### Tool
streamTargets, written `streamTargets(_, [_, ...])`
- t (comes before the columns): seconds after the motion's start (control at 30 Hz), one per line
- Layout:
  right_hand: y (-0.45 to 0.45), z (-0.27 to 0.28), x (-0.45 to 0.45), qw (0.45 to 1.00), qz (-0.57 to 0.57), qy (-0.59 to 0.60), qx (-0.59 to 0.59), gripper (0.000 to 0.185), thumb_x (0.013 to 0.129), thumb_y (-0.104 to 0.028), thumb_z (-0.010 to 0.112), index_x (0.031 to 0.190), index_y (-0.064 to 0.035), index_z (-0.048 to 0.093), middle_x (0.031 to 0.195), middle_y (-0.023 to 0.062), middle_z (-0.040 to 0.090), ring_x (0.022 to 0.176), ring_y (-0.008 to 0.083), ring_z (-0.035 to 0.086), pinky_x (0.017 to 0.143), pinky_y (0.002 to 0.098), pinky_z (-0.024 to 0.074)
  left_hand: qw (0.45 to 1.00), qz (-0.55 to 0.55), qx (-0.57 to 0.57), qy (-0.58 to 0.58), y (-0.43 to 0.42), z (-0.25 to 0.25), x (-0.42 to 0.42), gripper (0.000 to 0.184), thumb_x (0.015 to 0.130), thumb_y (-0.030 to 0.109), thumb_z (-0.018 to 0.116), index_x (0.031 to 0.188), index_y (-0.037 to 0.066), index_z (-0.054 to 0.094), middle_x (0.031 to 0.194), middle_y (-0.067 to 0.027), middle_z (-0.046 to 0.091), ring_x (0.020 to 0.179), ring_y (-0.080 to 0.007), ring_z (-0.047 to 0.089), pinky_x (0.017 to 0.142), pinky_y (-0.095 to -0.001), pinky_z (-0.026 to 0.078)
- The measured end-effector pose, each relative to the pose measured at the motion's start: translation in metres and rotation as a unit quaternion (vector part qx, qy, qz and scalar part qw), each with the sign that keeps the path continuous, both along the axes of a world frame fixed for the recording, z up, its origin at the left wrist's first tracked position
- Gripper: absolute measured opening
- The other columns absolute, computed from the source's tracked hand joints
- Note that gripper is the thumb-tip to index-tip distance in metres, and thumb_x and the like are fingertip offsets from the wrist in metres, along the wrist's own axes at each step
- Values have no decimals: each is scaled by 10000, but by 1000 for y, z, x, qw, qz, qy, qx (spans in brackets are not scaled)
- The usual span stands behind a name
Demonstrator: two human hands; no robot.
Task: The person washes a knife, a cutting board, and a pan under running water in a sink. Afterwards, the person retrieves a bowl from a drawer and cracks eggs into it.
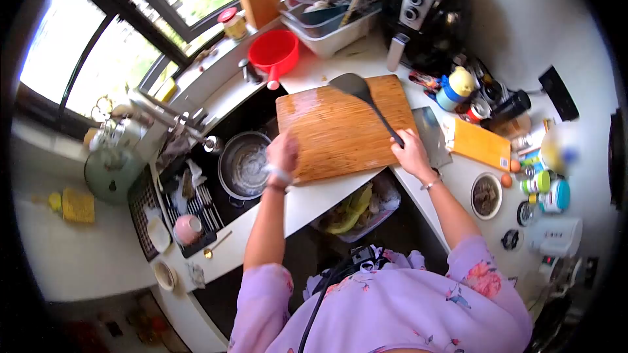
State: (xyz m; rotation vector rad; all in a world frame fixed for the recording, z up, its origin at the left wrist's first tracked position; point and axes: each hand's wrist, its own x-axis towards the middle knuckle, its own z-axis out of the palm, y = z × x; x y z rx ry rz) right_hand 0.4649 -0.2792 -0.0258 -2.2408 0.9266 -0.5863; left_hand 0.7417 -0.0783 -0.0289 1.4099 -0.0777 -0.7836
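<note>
My right hand (412,151) is closed around the handle of a black spatula (354,85). The spatula's broad head points away from me, above the far part of a wooden cutting board (347,132). My left hand (282,153) is at the board's near left edge, smeared by motion, so its fingers cannot be made out. Just left of that hand, a metal pot (243,166) with whitish, cloudy contents sits in the sink.
A red strainer-like bowl (273,51) stands behind the board. At the right are a bowl of dark food (486,196), an egg (506,180), a yellow box (481,142) and an air fryer (425,19). Below the counter edge is a waste bin (363,212).
</note>
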Motion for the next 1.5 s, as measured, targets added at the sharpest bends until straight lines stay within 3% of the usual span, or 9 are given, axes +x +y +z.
streamTargets(0.13, [-3, 8, -23, 997, 15, -64, 27, 139, 818, -116, 600, 899, -9, 638, 882, 161, 606, 805, 317, 602, 728, 389, 478, 980, -93, -15, -173, -107, -9, -57, 254, 969, 268, 555, 810, 79, 613, 566, 23, 506, 478, -119, 473, 472, -275, 420])
streamTargets(0.2, [-3, 7, -33, 995, 16, -88, 38, 154, 816, -95, 596, 921, 8, 643, 865, 152, 593, 775, 276, 588, 713, 374, 467, 747, -219, 251, -575, -130, -17, -71, 288, 893, 399, 616, 1024, 159, 708, 1118, -113, 669, 1063, -263, 587, 856, -436, 484])
streamTargets(0.23, [-1, 14, -36, 996, 23, -84, 27, 155, 822, -87, 589, 933, 10, 637, 867, 144, 590, 776, 256, 587, 713, 358, 467, 693, -291, 304, -585, -125, 4, -87, 439, 864, 502, 621, 1163, 186, 675, 1482, -136, 408, 1373, -337, 329, 1056, -566, 327])
streamTargets(0.37, [8, 27, -39, 997, 63, -52, 6, 142, 838, -35, 549, 953, 17, 614, 899, 131, 588, 823, 260, 588, 750, 357, 467, 719, -135, 238, -639, -113, -16, -111, 584, 858, 538, 606, 1343, 218, 544, 1608, -94, 145, 1484, -338, 96, 1087, -711, 151])
streamTargets(0.7, [151, 32, 66, 933, 339, 23, 116, 219, 894, -130, 539, 1047, 21, 584, 785, 180, 610, 707, 272, 607, 683, 374, 467, 737, 162, 314, -576, 194, 4, -134, 259, 829, 142, 632, 1077, 65, 641, 1276, -143, 544, 1239, -310, 487, 1044, -480, 377])
streamTargets(0.83, [210, -29, 101, 891, 404, 146, 147, 361, 871, -119, 490, 1182, 54, 545, 1038, 210, 613, 939, 308, 585, 852, 415, 448, 727, 256, 420, -479, 328, -27, -202, 189, 810, 87, 618, 994, 47, 638, 1119, -117, 563, 1082, -310, 538, 918, -431, 440])
streamTargets(0.97, [251, -134, 121, 884, 418, 96, 185, 247, 869, -33, 464, 1095, 29, 539, 897, 97, 550, 647, 141, 523, 497, 271, 449, 727, 323, 479, -371, 430, -39, -273, 152, 824, 94, 614, 966, 55, 651, 1100, -101, 569, 1047, -310, 538, 901, -425, 444])
streamTargets(1.0, [299, -62, 110, 883, 329, 162, 294, 367, 882, -22, 534, 1234, 66, 483, 966, 141, 583, 762, 209, 574, 608, 303, 488, 743, 332, 479, -329, 451, -46, -289, 142, 830, 96, 610, 960, 62, 659, 1091, -97, 575, 1038, -306, 539, 892, -422, 447])
streamTargets(1.5, [390, -87, 143, 841, 323, 201, 385, 453, 896, -282, 713, 736, -61, 352, 582, 5, 396, 393, 106, 382, 310, 262, 300, 763, 420, 455, -186, 588, -87, -379, 149, 899, 156, 559, 992, 91, 656, 942, -114, 664, 867, -323, 637, 761, -425, 507])
